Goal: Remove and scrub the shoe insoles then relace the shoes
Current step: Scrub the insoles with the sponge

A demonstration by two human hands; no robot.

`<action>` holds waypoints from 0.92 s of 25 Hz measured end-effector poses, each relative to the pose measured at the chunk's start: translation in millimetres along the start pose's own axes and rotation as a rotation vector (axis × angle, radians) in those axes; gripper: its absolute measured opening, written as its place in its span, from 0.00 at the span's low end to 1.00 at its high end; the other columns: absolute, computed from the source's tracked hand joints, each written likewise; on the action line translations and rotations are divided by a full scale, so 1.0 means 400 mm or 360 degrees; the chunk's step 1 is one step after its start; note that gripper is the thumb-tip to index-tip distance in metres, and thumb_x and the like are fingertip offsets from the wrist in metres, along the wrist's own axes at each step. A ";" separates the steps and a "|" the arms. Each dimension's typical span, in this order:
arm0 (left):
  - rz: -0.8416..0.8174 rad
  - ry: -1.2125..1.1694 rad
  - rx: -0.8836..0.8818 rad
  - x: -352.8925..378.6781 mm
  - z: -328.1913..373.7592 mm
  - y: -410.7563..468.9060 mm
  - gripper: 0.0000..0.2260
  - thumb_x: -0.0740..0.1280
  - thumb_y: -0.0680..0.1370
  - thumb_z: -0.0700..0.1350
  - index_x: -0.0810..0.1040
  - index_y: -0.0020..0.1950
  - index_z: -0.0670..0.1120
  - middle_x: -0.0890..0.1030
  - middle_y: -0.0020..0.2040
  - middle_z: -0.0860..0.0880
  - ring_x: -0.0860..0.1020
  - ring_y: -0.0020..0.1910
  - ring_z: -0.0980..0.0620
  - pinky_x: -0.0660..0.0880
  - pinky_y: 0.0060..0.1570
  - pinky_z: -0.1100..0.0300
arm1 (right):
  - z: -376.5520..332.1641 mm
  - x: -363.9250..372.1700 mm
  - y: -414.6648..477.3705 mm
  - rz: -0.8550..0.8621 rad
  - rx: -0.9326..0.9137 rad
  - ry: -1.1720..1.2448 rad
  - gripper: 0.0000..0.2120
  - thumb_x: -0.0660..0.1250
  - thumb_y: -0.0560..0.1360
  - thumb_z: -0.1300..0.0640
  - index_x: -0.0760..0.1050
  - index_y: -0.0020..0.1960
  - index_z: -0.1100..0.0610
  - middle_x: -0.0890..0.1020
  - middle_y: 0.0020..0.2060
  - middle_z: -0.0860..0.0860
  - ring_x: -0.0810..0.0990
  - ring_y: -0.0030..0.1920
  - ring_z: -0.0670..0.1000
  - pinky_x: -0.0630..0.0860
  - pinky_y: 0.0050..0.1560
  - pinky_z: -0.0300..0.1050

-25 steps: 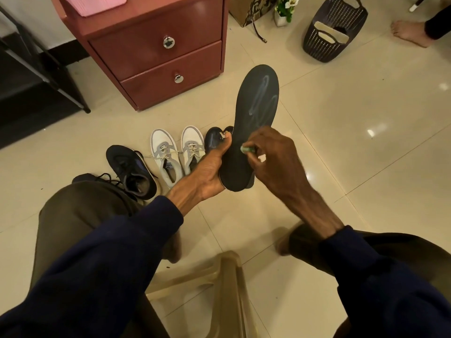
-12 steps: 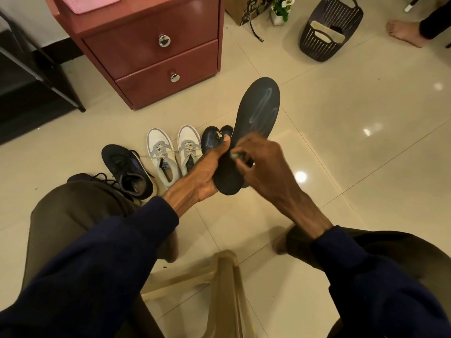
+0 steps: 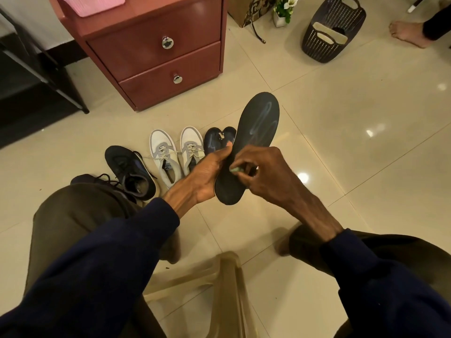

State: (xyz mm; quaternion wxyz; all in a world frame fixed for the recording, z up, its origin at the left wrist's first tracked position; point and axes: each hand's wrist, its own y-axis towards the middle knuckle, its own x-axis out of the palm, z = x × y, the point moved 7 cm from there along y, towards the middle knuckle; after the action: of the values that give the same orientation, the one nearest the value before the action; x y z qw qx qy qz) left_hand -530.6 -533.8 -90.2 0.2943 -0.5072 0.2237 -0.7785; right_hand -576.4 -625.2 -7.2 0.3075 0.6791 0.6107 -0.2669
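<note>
Head: right hand (image 3: pixel 268 174) hides green scrubber (image 3: pixel 235 169).

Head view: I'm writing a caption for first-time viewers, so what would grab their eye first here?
The long dark insole, streaked with pale marks, is held up at centre: the left hand grips its edge while the right hand pinches a small green item against it. Behind, on the floor, sit white sneakers, with a red drawer cabinet beyond.

Glossy tile floor (image 3: pixel 366 98), matt insole (image 3: pixel 256 128).
</note>
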 end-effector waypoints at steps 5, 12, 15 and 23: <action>-0.0066 0.0098 -0.0031 0.020 -0.007 -0.005 0.16 0.59 0.86 0.49 0.83 0.59 0.43 0.85 0.56 0.41 0.85 0.51 0.41 0.74 0.64 0.38 | 0.082 -0.098 -0.003 0.0545 0.0252 -0.0216 0.06 0.74 0.72 0.67 0.84 0.48 0.61 0.84 0.44 0.55 0.81 0.41 0.52 0.81 0.44 0.52; 0.0013 0.0069 -0.0030 -0.002 -0.011 0.004 0.18 0.59 0.86 0.54 0.82 0.62 0.44 0.85 0.56 0.42 0.85 0.51 0.43 0.80 0.59 0.44 | 0.039 -0.018 0.003 0.0132 0.0104 -0.0048 0.06 0.76 0.71 0.66 0.84 0.48 0.60 0.83 0.43 0.52 0.80 0.40 0.48 0.80 0.43 0.46; 0.0017 0.0145 -0.0050 0.009 -0.014 -0.003 0.18 0.58 0.86 0.52 0.83 0.60 0.42 0.85 0.56 0.40 0.85 0.52 0.39 0.75 0.63 0.36 | 0.094 -0.080 -0.010 0.0556 0.0273 -0.0229 0.06 0.74 0.72 0.67 0.83 0.48 0.60 0.83 0.44 0.54 0.80 0.42 0.52 0.80 0.45 0.48; 0.0028 0.0240 -0.0084 0.005 -0.014 -0.011 0.16 0.60 0.85 0.52 0.83 0.58 0.43 0.85 0.54 0.41 0.85 0.48 0.42 0.77 0.60 0.41 | 0.072 -0.063 -0.004 0.0364 0.0161 -0.0194 0.05 0.74 0.73 0.66 0.84 0.49 0.61 0.83 0.44 0.54 0.81 0.43 0.51 0.79 0.45 0.45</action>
State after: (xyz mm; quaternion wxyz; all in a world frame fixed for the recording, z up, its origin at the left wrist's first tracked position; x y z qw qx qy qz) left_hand -537.4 -531.9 -88.2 0.2701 -0.4527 0.2701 -0.8057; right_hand -580.3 -663.5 -8.0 0.3379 0.7415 0.4953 -0.3012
